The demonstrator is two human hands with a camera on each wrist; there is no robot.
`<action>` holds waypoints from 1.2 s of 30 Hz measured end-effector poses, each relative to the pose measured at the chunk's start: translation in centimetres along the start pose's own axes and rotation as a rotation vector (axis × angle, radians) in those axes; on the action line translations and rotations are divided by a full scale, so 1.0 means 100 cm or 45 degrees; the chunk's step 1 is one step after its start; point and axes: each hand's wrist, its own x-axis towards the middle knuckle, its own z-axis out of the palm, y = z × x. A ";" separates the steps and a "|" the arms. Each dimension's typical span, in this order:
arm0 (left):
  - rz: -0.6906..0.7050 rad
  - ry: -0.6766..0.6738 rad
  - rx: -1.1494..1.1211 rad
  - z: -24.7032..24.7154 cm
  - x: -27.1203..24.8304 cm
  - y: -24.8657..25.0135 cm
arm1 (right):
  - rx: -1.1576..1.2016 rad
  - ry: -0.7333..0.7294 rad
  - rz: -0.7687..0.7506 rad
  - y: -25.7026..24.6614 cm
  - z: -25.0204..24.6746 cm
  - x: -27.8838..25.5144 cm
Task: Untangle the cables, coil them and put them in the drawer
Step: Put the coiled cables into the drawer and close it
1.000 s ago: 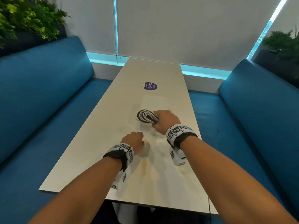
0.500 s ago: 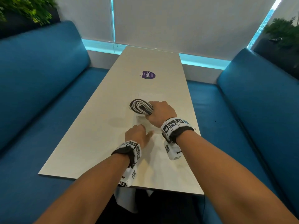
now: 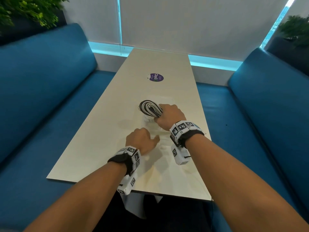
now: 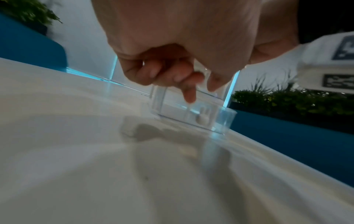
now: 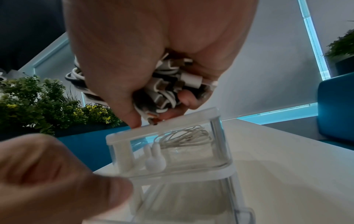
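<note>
A clear drawer box point(image 3: 150, 125) stands mid-table, with a bunny-shaped knob point(image 5: 155, 160) on its upper drawer and a thin white cable point(image 5: 187, 136) coiled inside. My right hand point(image 3: 168, 116) grips a coil of black and white cables point(image 3: 149, 108) just above the box top point(image 5: 162, 130); the cable ends point(image 5: 164, 91) bunch in the fist. My left hand point(image 3: 143, 139) sits at the box's near end with its fingers curled. Its thumb and index finger point(image 4: 188, 94) pinch the top edge of a pulled-out clear drawer point(image 4: 226, 119) in front of the bunny knob point(image 4: 202, 119).
The long white table point(image 3: 100, 139) carries a round purple sticker point(image 3: 156, 77) further back. Blue benches point(image 3: 41, 97) point(image 3: 267, 106) run along both sides. Potted plants point(image 3: 25, 10) point(image 3: 294, 30) stand behind each bench, and a blind-covered window closes the far end.
My left hand has moved forward and right, from the bare table up to the near end of the drawer box. The right hand keeps the cable coil over the box.
</note>
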 end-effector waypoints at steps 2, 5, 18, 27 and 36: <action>-0.037 0.108 -0.047 -0.010 0.005 -0.005 | 0.004 0.007 0.002 0.000 0.000 -0.002; -0.113 0.141 -0.114 -0.013 0.012 -0.012 | -0.006 0.020 0.000 -0.001 -0.001 -0.003; -0.103 -0.549 -0.006 -0.027 0.020 -0.030 | -0.075 -0.017 0.001 -0.005 -0.011 -0.008; 0.273 -0.219 -0.500 -0.017 0.026 -0.024 | -0.140 -0.739 0.162 0.010 -0.018 -0.051; 0.178 -0.339 -0.729 -0.020 0.030 -0.023 | -0.465 -0.639 0.139 0.001 0.011 -0.055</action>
